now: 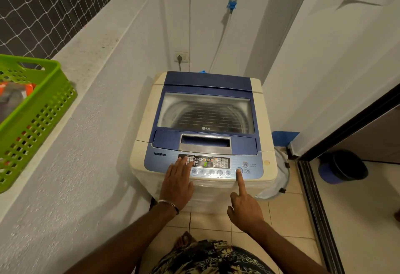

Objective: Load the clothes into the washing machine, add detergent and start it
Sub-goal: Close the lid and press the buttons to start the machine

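Observation:
A cream and blue top-loading washing machine (263, 109) stands against the wall with its glass lid (205, 91) closed; the drum shows dimly through it. The control panel (223, 162) is lit and shows a green digit. My left hand (177, 182) rests flat on the panel's left end, fingers straight. My right hand (244, 206) has its index finger stretched out, with the tip on the start/pause button (239, 170) and the other fingers curled. No clothes or detergent are visible outside the machine.
A green plastic basket (39, 109) sits on the ledge at left, with something orange inside. A tap (232, 5) and hose hang on the back wall above a socket (181, 57). A dark bucket (344, 166) stands beyond the sliding-door track (311, 198) at right.

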Motion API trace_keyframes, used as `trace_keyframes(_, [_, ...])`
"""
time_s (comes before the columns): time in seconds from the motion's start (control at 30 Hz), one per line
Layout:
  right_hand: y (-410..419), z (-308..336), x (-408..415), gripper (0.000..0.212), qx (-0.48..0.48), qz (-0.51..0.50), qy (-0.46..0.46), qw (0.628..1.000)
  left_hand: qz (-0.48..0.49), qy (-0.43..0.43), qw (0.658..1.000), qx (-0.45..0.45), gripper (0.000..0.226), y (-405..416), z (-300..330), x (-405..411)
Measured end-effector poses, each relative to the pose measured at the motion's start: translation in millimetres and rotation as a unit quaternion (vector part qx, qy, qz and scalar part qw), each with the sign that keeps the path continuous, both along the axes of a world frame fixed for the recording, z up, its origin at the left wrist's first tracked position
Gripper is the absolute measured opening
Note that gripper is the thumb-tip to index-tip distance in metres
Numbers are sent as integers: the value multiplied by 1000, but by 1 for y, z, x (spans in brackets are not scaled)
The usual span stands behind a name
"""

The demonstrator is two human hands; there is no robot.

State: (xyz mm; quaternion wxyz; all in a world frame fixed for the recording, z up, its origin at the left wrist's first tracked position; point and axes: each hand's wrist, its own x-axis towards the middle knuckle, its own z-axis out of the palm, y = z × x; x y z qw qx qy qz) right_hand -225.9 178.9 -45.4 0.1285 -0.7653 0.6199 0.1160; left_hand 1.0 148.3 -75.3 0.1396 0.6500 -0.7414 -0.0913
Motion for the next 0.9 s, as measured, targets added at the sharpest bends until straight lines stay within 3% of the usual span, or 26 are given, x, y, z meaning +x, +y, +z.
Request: trace_keyframes(0.9, [2, -3, 1, 26, -18, 2, -18, 1000, -12, -8, 1000, -7, 64, -3, 0, 0])
